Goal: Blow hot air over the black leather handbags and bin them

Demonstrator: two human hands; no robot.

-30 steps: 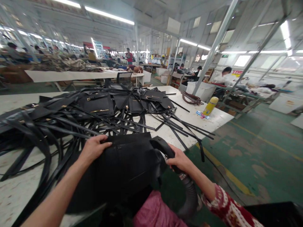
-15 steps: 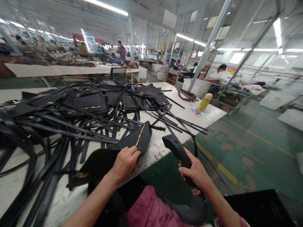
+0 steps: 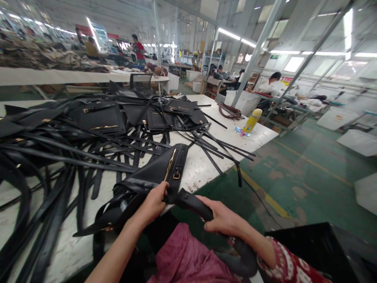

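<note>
From my end: the left hand (image 3: pixel 154 202) has its fingers curled over the near edge of a black bag (image 3: pixel 156 167), close to the lower end of its gold zip (image 3: pixel 170 163); gripping, by the look of it, though the fingertips are hidden. The right hand (image 3: pixel 222 216) is wrapped around a black nozzle (image 3: pixel 196 205) with a ribbed hose (image 3: pixel 246 259) dropping from its back end. The bag sits at the near edge of the surface (image 3: pixel 194 169), tilted, far end up to the right, buckle (image 3: pixel 176 174) showing, a loose flap on the left side. Step in hand, my read: working the nozzle along the bag's near right edge while the left hand steadies it. Nozzle tip is right by that edge; touching or not, I can't tell. Next move, as I judge it, calls for a firm left grip, a steady tip and enough slack in the hose. Pose: left forearm reaches up from the bottom, back of the hand up; right forearm enters from the near right, red sleeve (image 3: pixel 290 259) pushed back, nozzle pointing left and slightly far. Both hands low, close together, not touching. More black bags (image 3: pixel 103 116) lie heaped on the far left, straps (image 3: pixel 51 232) trailing across the near left. Watch those for snags. Yellow bottle (image 3: pixel 252 120) stands well clear on the far right.
</note>
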